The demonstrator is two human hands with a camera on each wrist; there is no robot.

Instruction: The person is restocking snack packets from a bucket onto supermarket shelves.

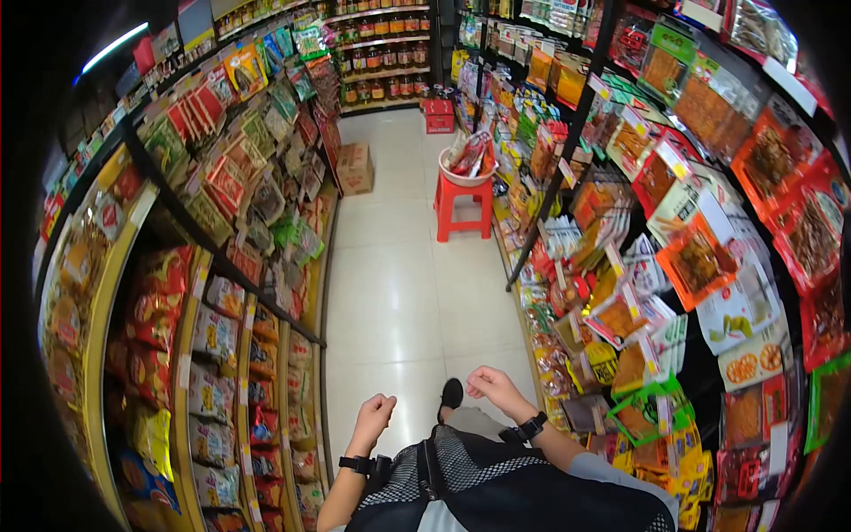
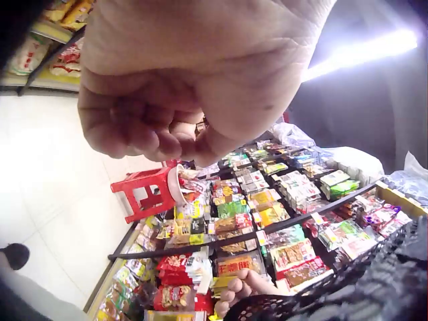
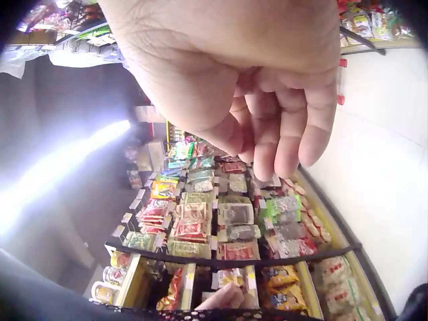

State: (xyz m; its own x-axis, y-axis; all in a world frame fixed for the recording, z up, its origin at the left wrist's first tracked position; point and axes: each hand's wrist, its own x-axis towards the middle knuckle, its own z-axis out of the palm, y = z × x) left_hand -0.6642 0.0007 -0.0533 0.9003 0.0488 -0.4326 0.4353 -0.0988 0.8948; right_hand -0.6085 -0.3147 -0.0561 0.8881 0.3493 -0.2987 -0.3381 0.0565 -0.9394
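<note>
My left hand (image 1: 376, 415) hovers in front of my body over the aisle, its fingers loosely curled. In the left wrist view the palm of this left hand (image 2: 194, 73) fills the top, with nothing in its grasp. My right hand (image 1: 493, 390) is raised a little to the right, likewise holding nothing. The right wrist view shows the bent fingers (image 3: 284, 134) of that hand hanging loosely, thumb close to them. Both hands are apart from the shelves. Nearest on the left are bagged snacks (image 1: 214, 381); packaged foods (image 1: 638, 363) hang on the right.
A tiled floor (image 1: 381, 293) runs between the shelves. Ahead on the right stands a red stool (image 1: 463, 208) bearing a white basin (image 1: 450, 174) of packets. A cardboard box (image 1: 355, 168) sits by the left shelf. Jars (image 1: 381, 58) line the back shelves near a red box (image 1: 438, 117).
</note>
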